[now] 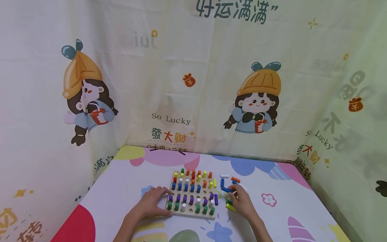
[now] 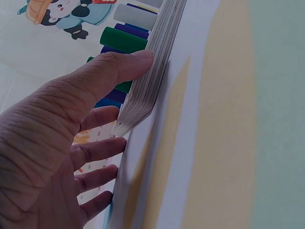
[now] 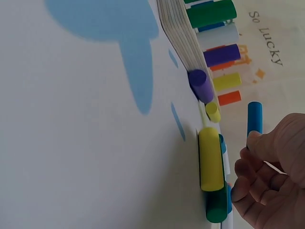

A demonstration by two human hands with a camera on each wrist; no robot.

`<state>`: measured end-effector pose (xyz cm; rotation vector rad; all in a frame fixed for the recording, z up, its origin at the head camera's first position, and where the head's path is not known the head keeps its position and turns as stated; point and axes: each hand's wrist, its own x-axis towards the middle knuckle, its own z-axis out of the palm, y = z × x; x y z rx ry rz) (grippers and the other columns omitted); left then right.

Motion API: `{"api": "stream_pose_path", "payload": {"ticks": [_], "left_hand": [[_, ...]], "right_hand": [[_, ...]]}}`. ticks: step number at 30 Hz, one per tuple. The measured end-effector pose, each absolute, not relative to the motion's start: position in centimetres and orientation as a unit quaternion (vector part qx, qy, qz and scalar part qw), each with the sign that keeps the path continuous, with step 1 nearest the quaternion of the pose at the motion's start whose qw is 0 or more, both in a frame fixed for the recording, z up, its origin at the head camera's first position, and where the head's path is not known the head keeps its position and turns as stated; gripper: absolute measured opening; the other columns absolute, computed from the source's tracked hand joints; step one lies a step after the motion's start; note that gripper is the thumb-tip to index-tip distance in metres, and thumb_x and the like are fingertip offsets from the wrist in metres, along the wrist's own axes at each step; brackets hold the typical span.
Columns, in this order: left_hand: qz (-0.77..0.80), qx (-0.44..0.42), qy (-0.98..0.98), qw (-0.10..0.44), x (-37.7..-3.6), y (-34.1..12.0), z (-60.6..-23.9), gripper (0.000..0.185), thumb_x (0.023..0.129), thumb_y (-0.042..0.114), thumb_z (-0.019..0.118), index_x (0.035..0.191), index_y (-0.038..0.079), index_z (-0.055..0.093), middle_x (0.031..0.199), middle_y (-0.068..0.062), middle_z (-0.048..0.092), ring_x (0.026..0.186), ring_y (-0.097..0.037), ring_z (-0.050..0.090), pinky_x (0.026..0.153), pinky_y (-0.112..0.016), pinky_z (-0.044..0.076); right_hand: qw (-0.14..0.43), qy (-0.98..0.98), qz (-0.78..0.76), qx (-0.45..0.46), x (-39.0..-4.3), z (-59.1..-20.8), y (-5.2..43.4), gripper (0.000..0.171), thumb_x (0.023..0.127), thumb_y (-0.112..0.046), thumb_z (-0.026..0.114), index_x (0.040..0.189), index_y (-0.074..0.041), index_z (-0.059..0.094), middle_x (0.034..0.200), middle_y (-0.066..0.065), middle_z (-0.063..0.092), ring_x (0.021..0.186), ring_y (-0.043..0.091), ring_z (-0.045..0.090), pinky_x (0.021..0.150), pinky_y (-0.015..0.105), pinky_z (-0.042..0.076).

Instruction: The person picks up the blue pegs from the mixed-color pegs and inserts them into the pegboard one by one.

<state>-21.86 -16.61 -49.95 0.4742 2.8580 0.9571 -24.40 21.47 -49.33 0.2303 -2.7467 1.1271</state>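
A wooden pegboard (image 1: 178,215) holds rows of upright coloured pegs, several of its holes bare. Against its near left corner rests my left hand (image 1: 152,201). That hand's thumb touches the board's side in the left wrist view, while the other fingers spread out fairly straight past the corner. To the right of the board, my right hand (image 1: 242,201) pinches a blue peg (image 3: 255,117) between thumb and fingers, clear of the table. Below that hand lie a yellow peg (image 3: 211,160) and a green peg (image 3: 217,207).
Loose pegs lie right of the board, among them a white peg (image 1: 224,176), an orange peg (image 1: 235,179) and another blue peg (image 1: 222,183). A purple peg (image 1: 216,199) lies along the board's right edge. Printed cloth (image 1: 208,134) hangs behind the patterned table (image 1: 260,218).
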Motion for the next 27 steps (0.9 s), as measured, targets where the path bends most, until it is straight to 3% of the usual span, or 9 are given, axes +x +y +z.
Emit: {"api": "stream_pose_path", "payload": {"ticks": [27], "left_hand": [[0.316, 0.152, 0.935, 0.048, -21.8, -16.4, -50.1, 0.068, 0.069, 0.058, 0.088, 0.124, 0.026, 0.063, 0.133, -0.006, 0.062, 0.123, -0.035, 0.051, 0.104, -0.068, 0.040]], "right_hand": [[0.097, -0.905, 0.405, 0.090, -24.1, -48.9, 19.0, 0.011, 0.099, -0.009, 0.067, 0.110, -0.007, 0.067, 0.101, 0.003, 0.064, 0.088, 0.016, 0.058, 0.071, 0.024, 0.051]]}}
